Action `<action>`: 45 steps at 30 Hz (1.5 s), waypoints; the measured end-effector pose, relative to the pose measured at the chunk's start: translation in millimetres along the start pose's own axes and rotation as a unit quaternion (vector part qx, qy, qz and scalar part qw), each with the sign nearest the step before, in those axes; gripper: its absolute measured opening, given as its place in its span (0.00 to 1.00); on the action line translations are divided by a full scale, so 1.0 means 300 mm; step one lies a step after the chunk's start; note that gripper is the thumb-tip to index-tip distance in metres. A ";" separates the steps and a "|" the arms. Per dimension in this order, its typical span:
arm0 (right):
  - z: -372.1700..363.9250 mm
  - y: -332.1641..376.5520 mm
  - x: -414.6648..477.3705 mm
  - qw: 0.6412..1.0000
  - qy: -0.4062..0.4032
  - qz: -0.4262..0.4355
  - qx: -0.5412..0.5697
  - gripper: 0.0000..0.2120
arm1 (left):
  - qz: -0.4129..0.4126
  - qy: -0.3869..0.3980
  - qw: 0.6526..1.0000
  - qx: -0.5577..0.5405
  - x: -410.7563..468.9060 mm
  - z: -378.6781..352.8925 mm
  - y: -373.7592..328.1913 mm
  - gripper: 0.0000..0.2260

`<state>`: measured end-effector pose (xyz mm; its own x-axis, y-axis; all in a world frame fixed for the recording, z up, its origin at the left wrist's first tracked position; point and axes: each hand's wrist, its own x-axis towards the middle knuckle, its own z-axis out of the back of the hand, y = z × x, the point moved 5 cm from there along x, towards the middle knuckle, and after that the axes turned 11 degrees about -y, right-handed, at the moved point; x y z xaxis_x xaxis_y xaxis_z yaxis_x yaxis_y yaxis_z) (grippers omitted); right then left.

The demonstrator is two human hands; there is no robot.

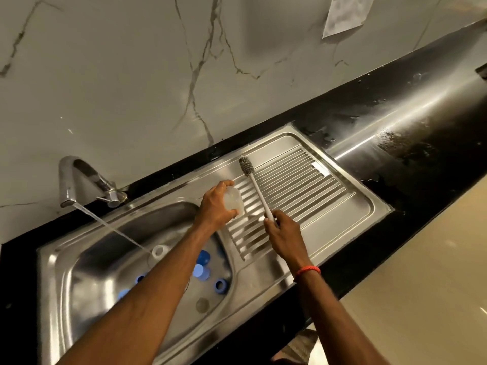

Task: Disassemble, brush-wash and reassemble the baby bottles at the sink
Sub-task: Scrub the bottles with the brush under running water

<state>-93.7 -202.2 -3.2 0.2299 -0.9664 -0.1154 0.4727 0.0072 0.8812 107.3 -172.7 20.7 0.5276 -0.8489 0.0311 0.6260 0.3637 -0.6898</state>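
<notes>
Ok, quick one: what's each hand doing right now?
Left hand: fingers curled round the clear bottle.
Right hand: grips the bottle brush by its handle, bristles outside the bottle.

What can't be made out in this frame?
Head view only.
- Clear bottle piece: left hand covers part; which piece is unclear.
- Blue parts in the sink: left forearm crosses them; count unknown.
- Brush: handle end hidden in right hand.
- Paper on wall: cut by top edge, print blurred.
</notes>
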 end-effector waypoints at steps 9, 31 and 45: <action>0.034 -0.049 0.087 1.000 0.007 0.006 -0.006 0.09 | 0.003 -0.014 1.000 -0.009 0.093 -0.059 0.018 0.33; 0.010 0.076 0.101 0.992 0.032 0.114 -0.043 0.08 | -0.006 -0.081 0.995 -0.057 -0.005 0.071 0.137 0.46; -0.375 0.227 -0.102 0.948 0.239 0.169 -0.125 0.02 | 0.189 -0.189 0.963 -0.018 -0.348 0.291 0.626 0.26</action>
<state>27.0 -143.4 8.8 0.7356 -0.6710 -0.0930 0.4760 0.4143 0.7757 220.0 17.8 -49.0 0.8895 -0.4560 0.0288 0.3313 0.6003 -0.7280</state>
